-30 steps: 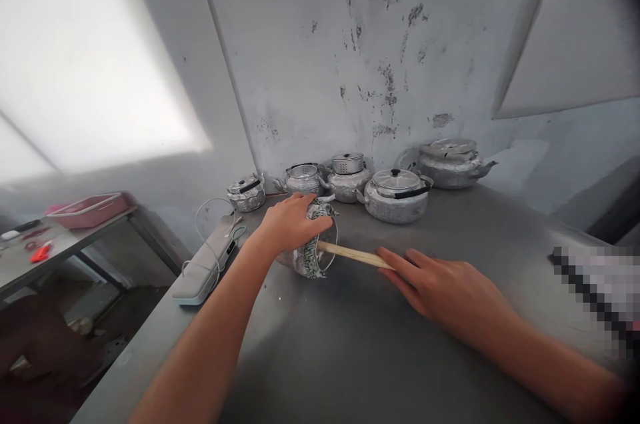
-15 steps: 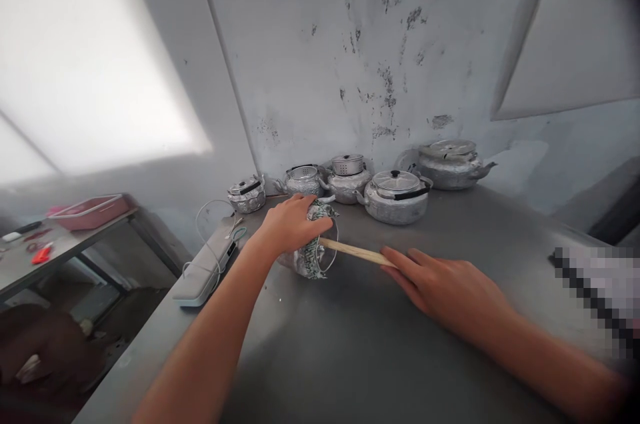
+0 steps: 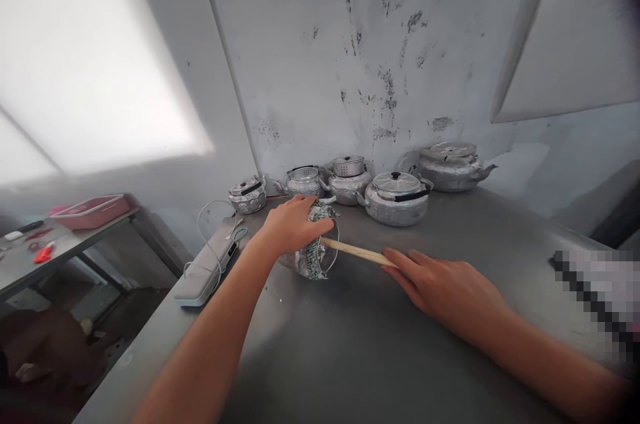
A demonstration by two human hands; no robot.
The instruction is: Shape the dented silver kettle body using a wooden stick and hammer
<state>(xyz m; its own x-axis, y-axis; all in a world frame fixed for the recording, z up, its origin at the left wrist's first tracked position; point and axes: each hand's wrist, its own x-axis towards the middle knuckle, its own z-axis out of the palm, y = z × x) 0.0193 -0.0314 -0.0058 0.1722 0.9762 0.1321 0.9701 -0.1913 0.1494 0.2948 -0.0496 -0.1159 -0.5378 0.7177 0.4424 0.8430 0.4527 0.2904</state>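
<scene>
My left hand (image 3: 296,224) is wrapped over the top of a small silvery metal kettle (image 3: 300,265), which lies tilted on its side on the table with its mouth facing right. A crinkled, green-and-white patterned band (image 3: 317,263) runs around its mouth, beside a thin pale ring. My right hand (image 3: 445,283) pinches a pale wooden stick (image 3: 357,251) between thumb and fingers. The stick's far end goes into the kettle's mouth, and its tip is hidden there. My palm covers much of the kettle's upper side.
Behind the hands, several metal kettles (image 3: 397,204) line the grey table (image 3: 320,357) by the stained wall. A white power strip (image 3: 203,281) with a cable lies at the left edge. Further left, a pink basket (image 3: 93,212) stands on another table.
Hardly anything differs. The view has shifted very slightly; both hands keep the same hold on the kettle and the wooden stick.
</scene>
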